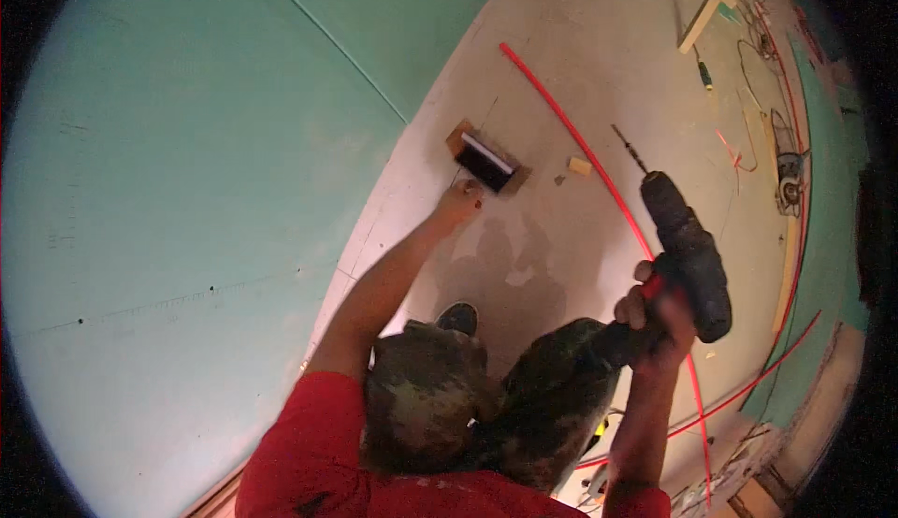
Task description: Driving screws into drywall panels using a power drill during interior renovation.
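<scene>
My right hand (662, 317) grips a black and red cordless drill (687, 237), its long bit (629, 144) pointing up and to the left. My left hand (460, 202) reaches forward with curled fingers; whether something small is in them is unclear. Just beyond it lies a dark rectangular item with a pale strip (482, 165) on a brown patch of the pale floor, its exact kind hard to tell. A small wooden block (579, 166) and a long red conduit (561, 116) lie to its right.
Large green boards (187, 144) fill the left side. At right are wooden battens (702, 13), a green-handled tool (704, 74), cables (748, 88), a metal tool (789, 186), another red conduit (767, 373) and more green board (804, 312). My knees and shoe (457, 317) are below.
</scene>
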Motion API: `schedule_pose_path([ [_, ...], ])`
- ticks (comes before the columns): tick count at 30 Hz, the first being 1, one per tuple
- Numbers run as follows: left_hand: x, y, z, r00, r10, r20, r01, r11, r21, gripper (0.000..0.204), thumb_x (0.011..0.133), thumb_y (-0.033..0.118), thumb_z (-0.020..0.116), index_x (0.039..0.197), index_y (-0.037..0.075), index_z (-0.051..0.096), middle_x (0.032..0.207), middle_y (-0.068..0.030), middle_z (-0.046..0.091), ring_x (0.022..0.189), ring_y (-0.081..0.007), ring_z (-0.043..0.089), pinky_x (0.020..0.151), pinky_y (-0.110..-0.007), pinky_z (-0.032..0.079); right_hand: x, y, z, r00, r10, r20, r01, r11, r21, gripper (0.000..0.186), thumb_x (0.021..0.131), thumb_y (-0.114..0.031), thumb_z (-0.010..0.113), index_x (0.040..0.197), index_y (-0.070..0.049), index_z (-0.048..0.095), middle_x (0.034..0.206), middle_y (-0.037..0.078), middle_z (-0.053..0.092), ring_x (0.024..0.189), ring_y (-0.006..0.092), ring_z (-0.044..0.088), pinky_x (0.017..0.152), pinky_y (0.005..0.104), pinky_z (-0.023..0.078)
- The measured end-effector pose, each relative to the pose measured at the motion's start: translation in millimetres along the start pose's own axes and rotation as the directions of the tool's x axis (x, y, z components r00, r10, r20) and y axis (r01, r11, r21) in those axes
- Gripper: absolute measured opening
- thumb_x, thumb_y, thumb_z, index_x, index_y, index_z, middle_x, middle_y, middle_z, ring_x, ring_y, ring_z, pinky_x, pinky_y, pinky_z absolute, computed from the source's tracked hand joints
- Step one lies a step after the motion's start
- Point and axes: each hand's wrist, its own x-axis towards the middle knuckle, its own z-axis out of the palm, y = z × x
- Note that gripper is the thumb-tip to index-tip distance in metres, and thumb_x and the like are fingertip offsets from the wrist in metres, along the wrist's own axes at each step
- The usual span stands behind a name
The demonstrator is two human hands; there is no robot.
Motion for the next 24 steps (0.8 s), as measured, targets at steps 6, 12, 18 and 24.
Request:
schedule_pose_path([
  [6,-123,108,-72,0.997,-0.073,-0.004,0.073,0.993,-0.089,0.028,0.089,0.026,0.058,0.108,0.005,0.062,0.077,-0.0027,0.056,0.054,-0.0083,0.041,0.045,-0.024,0.034,31,27,16,0.953,0.271,-0.137,-0.262,0.962,0.081,0.029,0.083,-0.018,0.064,0.105,-0.001,0.059,0.079,0.005,0.060,0.065,0.0145,0.057,0.066,0.0301,0.050],
  [12,-128,96,-111,0.960,-0.116,-0.254,0.063,0.976,-0.208,0.028,0.090,0.025,0.055,0.106,0.004,0.063,0.079,-0.0012,0.055,0.057,-0.0078,0.043,0.046,-0.021,0.034,122,139,40,0.856,0.499,0.136,-0.499,0.725,0.475,0.023,0.084,-0.015,0.061,0.102,-0.001,0.058,0.083,0.006,0.060,0.066,0.0143,0.058,0.063,0.0315,0.051],
  [18,-86,24,-109,0.950,-0.247,-0.192,0.058,0.742,-0.667,0.028,0.089,0.018,0.057,0.112,0.003,0.060,0.084,-0.0055,0.055,0.062,-0.0131,0.048,0.054,-0.027,0.042,223,275,46,0.730,0.674,0.113,-0.665,0.662,0.346,0.011,0.082,-0.013,0.059,0.089,-0.003,0.059,0.070,0.005,0.058,0.062,0.0189,0.058,0.061,0.0359,0.051],
  [24,-53,-24,-126,0.934,-0.349,-0.072,0.049,0.326,-0.944,0.013,0.084,-0.001,0.049,0.096,-0.002,0.054,0.079,-0.0064,0.052,0.065,-0.0162,0.049,0.060,-0.030,0.045,273,335,57,0.679,0.715,0.167,-0.700,0.561,0.442,0.026,0.078,-0.016,0.065,0.101,-0.004,0.061,0.083,0.005,0.063,0.072,0.0175,0.059,0.068,0.0314,0.051],
])
